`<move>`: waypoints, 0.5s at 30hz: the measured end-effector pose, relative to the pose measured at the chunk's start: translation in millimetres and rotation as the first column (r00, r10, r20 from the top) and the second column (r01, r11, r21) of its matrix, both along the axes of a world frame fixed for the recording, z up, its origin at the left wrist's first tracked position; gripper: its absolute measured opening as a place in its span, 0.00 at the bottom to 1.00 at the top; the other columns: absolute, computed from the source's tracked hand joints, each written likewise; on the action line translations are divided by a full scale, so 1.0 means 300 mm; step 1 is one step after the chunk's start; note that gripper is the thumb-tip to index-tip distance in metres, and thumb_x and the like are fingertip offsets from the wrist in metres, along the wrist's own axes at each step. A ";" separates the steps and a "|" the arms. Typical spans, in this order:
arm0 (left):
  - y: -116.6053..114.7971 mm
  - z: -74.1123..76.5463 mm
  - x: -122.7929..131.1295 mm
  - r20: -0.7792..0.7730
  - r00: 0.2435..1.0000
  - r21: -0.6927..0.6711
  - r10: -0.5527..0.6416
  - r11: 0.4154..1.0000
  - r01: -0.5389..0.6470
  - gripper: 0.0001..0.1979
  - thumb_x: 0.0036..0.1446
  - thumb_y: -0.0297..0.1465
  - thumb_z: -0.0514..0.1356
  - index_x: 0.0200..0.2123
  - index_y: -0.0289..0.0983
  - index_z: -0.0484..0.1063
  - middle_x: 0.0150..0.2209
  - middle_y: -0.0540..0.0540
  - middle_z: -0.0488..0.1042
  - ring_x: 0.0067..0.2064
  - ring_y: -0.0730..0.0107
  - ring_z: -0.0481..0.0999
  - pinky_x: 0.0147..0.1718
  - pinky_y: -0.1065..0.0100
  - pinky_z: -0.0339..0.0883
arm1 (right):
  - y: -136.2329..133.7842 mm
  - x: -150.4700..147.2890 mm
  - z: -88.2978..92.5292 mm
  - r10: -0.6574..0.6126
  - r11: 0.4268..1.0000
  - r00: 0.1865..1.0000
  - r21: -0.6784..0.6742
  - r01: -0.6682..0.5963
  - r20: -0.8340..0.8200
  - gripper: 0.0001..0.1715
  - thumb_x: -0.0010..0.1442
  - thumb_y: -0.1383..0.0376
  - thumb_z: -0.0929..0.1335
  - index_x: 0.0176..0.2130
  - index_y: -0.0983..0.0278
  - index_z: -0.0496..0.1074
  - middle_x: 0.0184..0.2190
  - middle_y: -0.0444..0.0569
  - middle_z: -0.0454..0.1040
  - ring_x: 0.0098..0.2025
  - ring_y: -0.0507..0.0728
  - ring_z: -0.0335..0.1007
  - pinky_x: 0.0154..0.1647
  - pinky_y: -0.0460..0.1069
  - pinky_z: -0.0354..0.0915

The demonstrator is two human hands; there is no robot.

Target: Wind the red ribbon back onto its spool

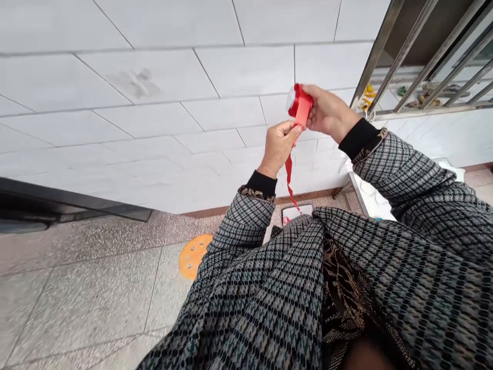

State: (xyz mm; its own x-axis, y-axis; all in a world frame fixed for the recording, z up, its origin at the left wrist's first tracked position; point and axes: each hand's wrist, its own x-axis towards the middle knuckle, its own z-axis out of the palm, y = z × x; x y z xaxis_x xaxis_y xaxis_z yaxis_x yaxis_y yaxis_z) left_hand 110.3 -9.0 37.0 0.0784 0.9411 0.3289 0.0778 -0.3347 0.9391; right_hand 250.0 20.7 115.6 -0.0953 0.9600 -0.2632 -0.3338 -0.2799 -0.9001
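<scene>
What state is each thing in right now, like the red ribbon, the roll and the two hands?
Ribbon roll: held up, partly unwound.
Loose ribbon end: hanging down, twisted.
Right hand: closed around the roll.
Left hand: pinching the ribbon just below the roll.
Orange disc: lying flat on the floor.

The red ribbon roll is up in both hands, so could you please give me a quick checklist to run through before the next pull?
1. Right hand grips the ribbon roll: ok.
2. Left hand pinches the ribbon just below the roll: ok.
3. Loose ribbon tail hangs free, without knots: ok.
4. Tail end clear of the coat: cannot tell, it reaches the coat's edge.
5. Ribbon left on the roll: cannot tell.
</scene>
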 end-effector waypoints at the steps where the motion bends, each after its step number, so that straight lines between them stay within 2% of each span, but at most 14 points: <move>1: -0.003 -0.015 -0.007 -0.011 1.000 -0.004 0.004 1.000 -0.004 0.16 0.63 0.37 0.70 0.26 0.38 0.73 0.20 0.53 0.61 0.23 0.76 0.64 0.23 0.72 0.57 | -0.006 -0.001 0.001 0.038 0.996 0.997 -0.076 -0.043 -0.067 0.20 0.76 0.59 0.66 0.31 0.62 0.67 0.21 0.40 0.66 0.23 0.49 0.61 0.27 0.45 0.61; 5: 0.000 -0.084 -0.040 -0.059 0.996 0.023 0.069 0.997 -0.068 0.19 0.61 0.41 0.73 0.25 0.38 0.72 0.22 0.52 0.61 0.30 0.72 0.73 0.29 0.71 0.66 | -0.024 -0.005 -0.018 0.081 0.975 0.987 -0.196 -0.107 -0.140 0.22 0.77 0.56 0.65 0.30 0.62 0.66 0.22 0.40 0.67 0.22 0.48 0.54 0.24 0.44 0.50; 7: 0.008 -0.126 -0.059 -0.104 0.987 0.083 0.126 0.990 -0.117 0.21 0.59 0.43 0.74 0.25 0.37 0.72 0.24 0.52 0.62 0.34 0.70 0.76 0.37 0.68 0.72 | -0.032 -0.002 -0.038 0.094 0.961 0.986 -0.248 -0.127 -0.139 0.23 0.76 0.56 0.66 0.30 0.62 0.66 0.21 0.40 0.66 0.22 0.48 0.51 0.25 0.45 0.49; 10: 0.016 -0.191 -0.081 -0.187 0.962 0.157 0.197 0.973 -0.168 0.25 0.60 0.49 0.71 0.25 0.35 0.70 0.26 0.52 0.63 0.38 0.69 0.80 0.47 0.62 0.74 | -0.048 0.008 -0.066 0.141 0.936 0.979 -0.303 -0.181 -0.151 0.21 0.74 0.56 0.70 0.29 0.60 0.67 0.21 0.39 0.66 0.24 0.50 0.48 0.26 0.47 0.50; 13: 0.009 -0.232 -0.084 -0.175 0.964 0.090 0.203 0.978 -0.189 0.26 0.62 0.54 0.66 0.32 0.35 0.72 0.30 0.53 0.65 0.41 0.67 0.83 0.47 0.59 0.75 | -0.074 0.019 -0.079 0.192 0.925 0.968 -0.299 -0.233 -0.158 0.19 0.73 0.57 0.70 0.31 0.62 0.69 0.21 0.38 0.65 0.23 0.47 0.49 0.26 0.45 0.50; 15: -0.004 -0.233 -0.082 -0.102 0.977 0.010 0.185 0.983 -0.185 0.23 0.63 0.52 0.66 0.41 0.36 0.74 0.33 0.52 0.68 0.44 0.64 0.85 0.46 0.60 0.76 | -0.095 0.026 -0.079 0.212 0.924 0.964 -0.287 -0.251 -0.159 0.19 0.73 0.57 0.70 0.32 0.63 0.69 0.21 0.38 0.65 0.22 0.46 0.50 0.24 0.44 0.50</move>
